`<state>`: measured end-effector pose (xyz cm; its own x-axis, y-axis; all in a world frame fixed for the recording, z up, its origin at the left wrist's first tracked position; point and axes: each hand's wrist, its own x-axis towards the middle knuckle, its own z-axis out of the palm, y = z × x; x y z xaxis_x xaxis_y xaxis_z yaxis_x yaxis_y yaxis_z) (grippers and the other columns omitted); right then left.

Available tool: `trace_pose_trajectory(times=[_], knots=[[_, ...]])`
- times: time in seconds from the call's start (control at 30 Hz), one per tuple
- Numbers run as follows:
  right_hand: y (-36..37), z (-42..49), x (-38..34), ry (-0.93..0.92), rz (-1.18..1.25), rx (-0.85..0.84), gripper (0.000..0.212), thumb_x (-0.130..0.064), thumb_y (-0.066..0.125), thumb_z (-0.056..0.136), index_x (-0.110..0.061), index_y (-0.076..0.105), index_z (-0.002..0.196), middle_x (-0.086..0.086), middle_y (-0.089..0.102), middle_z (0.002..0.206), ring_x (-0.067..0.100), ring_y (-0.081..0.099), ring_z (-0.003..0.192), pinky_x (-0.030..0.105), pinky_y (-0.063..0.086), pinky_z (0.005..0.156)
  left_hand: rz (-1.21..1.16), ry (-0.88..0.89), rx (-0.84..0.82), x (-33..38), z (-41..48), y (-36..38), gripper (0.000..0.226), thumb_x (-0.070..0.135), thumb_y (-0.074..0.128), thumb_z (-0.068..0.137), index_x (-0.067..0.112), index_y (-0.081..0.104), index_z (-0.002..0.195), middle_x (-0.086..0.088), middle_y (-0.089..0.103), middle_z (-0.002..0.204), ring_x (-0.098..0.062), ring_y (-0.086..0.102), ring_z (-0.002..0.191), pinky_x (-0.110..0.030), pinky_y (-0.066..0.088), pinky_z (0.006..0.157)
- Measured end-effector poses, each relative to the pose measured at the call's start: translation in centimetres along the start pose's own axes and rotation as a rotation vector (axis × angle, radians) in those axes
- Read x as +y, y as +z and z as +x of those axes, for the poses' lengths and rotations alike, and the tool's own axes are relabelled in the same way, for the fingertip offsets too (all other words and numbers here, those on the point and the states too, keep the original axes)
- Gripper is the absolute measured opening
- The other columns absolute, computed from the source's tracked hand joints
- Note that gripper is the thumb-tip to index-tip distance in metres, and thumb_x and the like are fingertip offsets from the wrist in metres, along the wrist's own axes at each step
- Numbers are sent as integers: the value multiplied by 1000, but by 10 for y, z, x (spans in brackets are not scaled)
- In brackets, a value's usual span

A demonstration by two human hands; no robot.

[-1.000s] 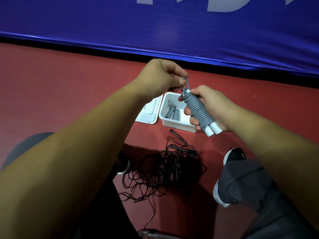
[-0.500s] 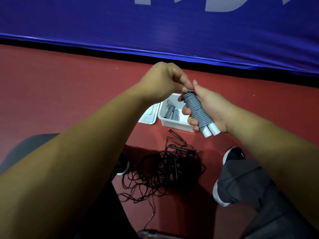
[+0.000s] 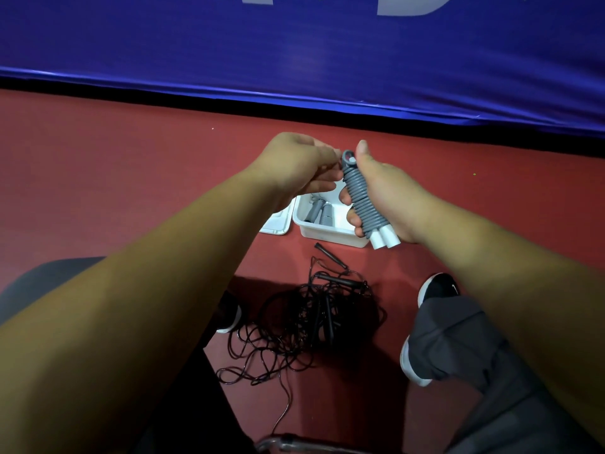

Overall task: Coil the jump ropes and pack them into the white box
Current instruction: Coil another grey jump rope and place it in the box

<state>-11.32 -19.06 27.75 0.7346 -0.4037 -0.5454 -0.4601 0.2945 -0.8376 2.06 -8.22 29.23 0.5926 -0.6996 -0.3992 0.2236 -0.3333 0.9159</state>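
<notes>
My right hand [image 3: 389, 194] grips a coiled grey jump rope [image 3: 361, 199], its cord wound tightly round two white-tipped handles, with a small loop sticking out at the top. My left hand [image 3: 301, 168] is beside that top end, fingers curled and touching the coil near the loop. Both hands hover above the white box [image 3: 322, 235] on the red floor; the box holds grey coiled ropes [image 3: 319, 213]. A tangled heap of black jump ropes [image 3: 314, 319] lies on the floor below the box.
The box's white lid [image 3: 276, 224] lies to its left. A blue padded wall [image 3: 294, 54] runs along the back. My shoes [image 3: 432, 290] and dark trouser legs flank the black heap. A metal bar [image 3: 294, 445] shows at the bottom edge.
The left hand tucked the rope's end in at the top, leaving a small loop there. Both hands and the coil dropped slightly in view, the coil tilting more upright.
</notes>
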Motion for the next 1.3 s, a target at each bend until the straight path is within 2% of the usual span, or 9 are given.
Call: trace_pose_trajectory(times=[0.23,0.43,0.5,0.57,0.67,0.87,1.1,1.17,1.3], knots=[[0,2,5,-26,-75,40,58,-74,35,105,-23,57,119,9,63,79,25,56,51,38,54,56,-16,-53,-11,0,-2,1,31,26,78,94,-1,74,109,-6,72,86,-16,71,79,-35,64,87],[0,-1,8,-79,-149,31,46,-70,34,107,-31,59,112,7,63,78,24,55,50,36,54,53,-59,-227,-81,-7,2,-1,21,29,81,92,11,78,101,0,78,94,-7,71,79,-25,61,75],[0,-1,9,-93,-178,34,45,-70,34,107,-34,60,111,5,65,76,25,57,51,38,55,54,-76,-271,-88,-9,3,2,15,30,78,94,16,77,90,3,71,83,-6,61,71,-22,56,69],[0,0,10,-104,-191,31,44,-70,34,107,-35,61,109,4,66,75,26,57,51,39,56,55,-101,-308,-103,-8,-1,5,21,29,71,99,18,69,81,5,58,70,-5,47,60,-20,44,61],[-1,0,10,-76,-158,1,44,-69,34,108,-34,59,111,5,64,74,25,56,51,41,55,58,-162,-352,-126,-9,-4,8,20,30,65,101,21,61,83,7,47,67,-6,33,55,-20,30,55],[1,2,10,-25,-115,10,53,-74,36,105,-27,58,114,11,63,79,26,57,52,39,56,56,-163,-208,31,-22,-6,18,22,28,74,88,17,58,80,1,42,68,-14,28,54,-27,23,51],[2,4,7,-3,-76,40,64,-74,29,106,-19,61,115,9,65,73,26,58,52,38,55,57,46,-16,142,-22,-1,23,34,36,72,92,8,58,79,-8,45,64,-21,37,51,-30,36,52],[1,3,6,12,-43,52,64,-73,28,106,-18,61,113,9,64,73,25,57,50,37,54,56,37,16,107,-22,0,22,36,39,71,97,7,65,82,-6,52,64,-20,46,56,-30,42,55],[-1,2,7,53,-17,75,68,-73,27,106,-15,61,112,10,63,74,24,56,49,36,55,54,-14,-43,-34,-22,1,17,33,34,70,101,7,63,83,-4,57,67,-12,53,55,-28,49,60]])
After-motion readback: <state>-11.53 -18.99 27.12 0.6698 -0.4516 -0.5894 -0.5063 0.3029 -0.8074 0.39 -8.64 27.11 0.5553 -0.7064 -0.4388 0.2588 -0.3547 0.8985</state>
